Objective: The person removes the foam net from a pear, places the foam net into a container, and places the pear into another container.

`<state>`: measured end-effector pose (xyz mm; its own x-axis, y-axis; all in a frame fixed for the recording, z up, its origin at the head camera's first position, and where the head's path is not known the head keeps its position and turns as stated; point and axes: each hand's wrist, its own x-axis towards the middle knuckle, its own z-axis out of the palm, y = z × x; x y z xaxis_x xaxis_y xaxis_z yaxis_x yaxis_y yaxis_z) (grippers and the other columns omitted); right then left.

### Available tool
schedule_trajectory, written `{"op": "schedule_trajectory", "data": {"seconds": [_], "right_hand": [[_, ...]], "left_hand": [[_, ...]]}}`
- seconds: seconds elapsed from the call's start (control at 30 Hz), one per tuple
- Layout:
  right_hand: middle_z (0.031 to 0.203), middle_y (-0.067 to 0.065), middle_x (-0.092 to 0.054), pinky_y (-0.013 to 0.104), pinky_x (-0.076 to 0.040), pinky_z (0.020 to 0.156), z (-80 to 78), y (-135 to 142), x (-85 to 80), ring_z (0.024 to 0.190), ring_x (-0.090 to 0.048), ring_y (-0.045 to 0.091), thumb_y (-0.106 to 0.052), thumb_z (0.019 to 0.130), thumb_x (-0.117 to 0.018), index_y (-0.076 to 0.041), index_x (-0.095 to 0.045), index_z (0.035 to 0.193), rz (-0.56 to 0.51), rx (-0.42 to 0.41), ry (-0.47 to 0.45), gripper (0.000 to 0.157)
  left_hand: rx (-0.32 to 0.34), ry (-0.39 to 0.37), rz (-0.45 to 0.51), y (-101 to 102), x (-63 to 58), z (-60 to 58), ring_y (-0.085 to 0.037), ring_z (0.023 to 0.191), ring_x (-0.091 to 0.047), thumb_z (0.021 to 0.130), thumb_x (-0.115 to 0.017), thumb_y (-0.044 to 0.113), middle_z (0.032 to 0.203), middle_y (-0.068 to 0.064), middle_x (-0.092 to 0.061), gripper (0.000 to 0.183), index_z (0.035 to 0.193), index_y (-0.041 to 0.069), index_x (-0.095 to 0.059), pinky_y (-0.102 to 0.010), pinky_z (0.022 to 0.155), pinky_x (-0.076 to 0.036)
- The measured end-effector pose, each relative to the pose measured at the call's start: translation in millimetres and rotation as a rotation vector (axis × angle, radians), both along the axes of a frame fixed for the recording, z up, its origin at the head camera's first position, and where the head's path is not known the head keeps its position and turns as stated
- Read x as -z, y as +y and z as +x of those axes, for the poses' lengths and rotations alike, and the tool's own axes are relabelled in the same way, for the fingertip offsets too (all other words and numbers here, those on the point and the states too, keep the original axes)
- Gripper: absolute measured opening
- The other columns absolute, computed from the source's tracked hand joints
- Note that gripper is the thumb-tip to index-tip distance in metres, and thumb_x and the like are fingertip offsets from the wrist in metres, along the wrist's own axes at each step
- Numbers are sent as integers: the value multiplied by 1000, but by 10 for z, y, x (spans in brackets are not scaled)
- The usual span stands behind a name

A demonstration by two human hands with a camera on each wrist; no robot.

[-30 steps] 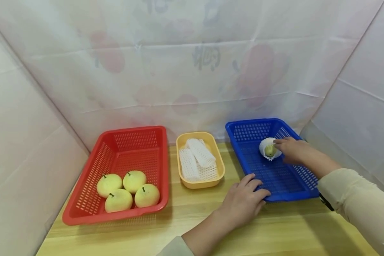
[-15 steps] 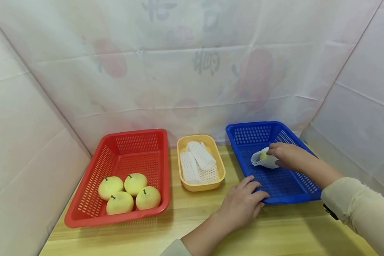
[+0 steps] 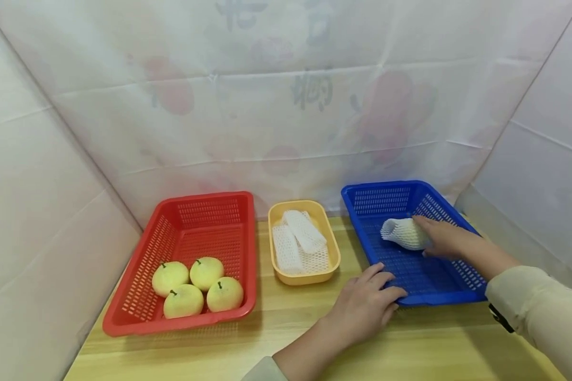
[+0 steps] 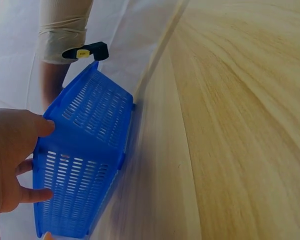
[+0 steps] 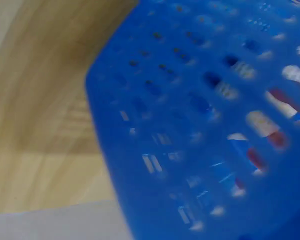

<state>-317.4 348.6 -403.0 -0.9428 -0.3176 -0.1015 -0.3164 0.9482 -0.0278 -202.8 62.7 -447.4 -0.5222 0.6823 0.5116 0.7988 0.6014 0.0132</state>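
Observation:
In the blue basket (image 3: 362,222) lies a yellow pear in a white foam net sleeve (image 3: 405,233), on its side with the sleeve's open end to the left. My right hand (image 3: 450,241) holds the pear's right end, fingers over the top and thumb low at the near side. My left hand (image 3: 362,301) grips the basket's near left corner at the rim; in the left wrist view its thumb and fingers (image 4: 37,195) touch the blue plastic. The right wrist view shows only the slotted basket wall (image 5: 165,120) up close, blurred, with the hand out of sight.
A red basket (image 3: 251,254) at the left holds several yellow pears (image 3: 183,300). Between the baskets stands a small yellow tray (image 3: 271,264) with several white foam net sleeves (image 3: 305,231). Pale cloth walls (image 3: 276,121) enclose the wooden table (image 3: 209,354) at the back and sides.
The netted pear has been turned from its stem end facing the near side to lying with the sleeve opening leftward. My right hand has shifted with it; my left hand stays on the rim.

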Motion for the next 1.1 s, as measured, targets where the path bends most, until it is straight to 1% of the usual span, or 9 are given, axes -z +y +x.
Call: {"op": "schedule_trajectory", "data": {"seconds": [0.13,0.27,0.37,0.43,0.5,0.57,0.67,0.83,1.1], "right_hand": [[130,39,-47,66,-44,89,-5,79,32,114,-49,56,-25,79,-81,10,-39,142,-10,-2,56,84],[115,33,-53,58,-49,79,-19,86,67,101,-56,46,-32,74,-85,6,-56,126,-58,-23,138,71],[125,36,-50,58,-50,80,-15,56,102,106,-55,48,-30,67,-89,4,-57,111,-133,-44,114,64],[123,34,-53,54,-51,77,-5,30,126,101,-59,45,-28,65,-90,1,-53,108,-165,-47,59,64],[122,34,-55,50,-52,74,6,-4,150,97,-61,41,-26,64,-91,2,-49,116,-186,-43,11,72],[121,35,-53,47,-52,67,23,-29,173,89,-62,37,-27,63,-92,2,-42,132,-161,-25,-37,90],[124,37,-48,48,-52,66,59,-47,212,89,-60,37,-31,61,-93,-1,-36,147,-92,-13,-40,107],[115,27,-58,46,-50,64,109,12,268,85,-59,34,-33,60,-92,-2,-50,136,-43,-37,4,92],[108,18,-61,38,-46,60,165,159,128,81,-57,25,-33,62,-87,-3,-50,133,-105,-61,86,86]], "left_hand": [[0,-8,-1,-3,-10,8,-18,136,-47,96,-63,36,132,6,-60,25,120,37,-67,-29,91,-54],[-5,-6,1,-6,-7,11,-17,136,-46,96,-63,36,132,7,-60,25,120,37,-67,-29,90,-54],[-5,1,-1,-3,3,17,-17,136,-46,96,-63,36,131,7,-60,25,120,37,-67,-29,89,-55],[-4,8,1,0,12,20,-17,135,-47,95,-64,36,131,7,-60,25,120,37,-67,-29,88,-55],[-1,14,4,2,20,22,-17,135,-47,95,-64,36,131,7,-61,26,120,37,-68,-28,88,-55],[3,14,5,-1,22,23,-17,134,-48,95,-64,36,131,6,-61,26,120,36,-68,-28,88,-55],[8,1,7,-9,16,25,-19,135,-48,95,-64,35,131,4,-61,25,120,35,-68,-29,90,-55],[19,-25,4,-17,10,32,-20,137,-46,96,-63,35,134,2,-60,27,122,33,-67,-28,96,-52],[22,-49,-10,7,22,9,-19,140,-42,97,-61,35,140,2,-55,29,126,33,-65,-24,96,-51]]}}
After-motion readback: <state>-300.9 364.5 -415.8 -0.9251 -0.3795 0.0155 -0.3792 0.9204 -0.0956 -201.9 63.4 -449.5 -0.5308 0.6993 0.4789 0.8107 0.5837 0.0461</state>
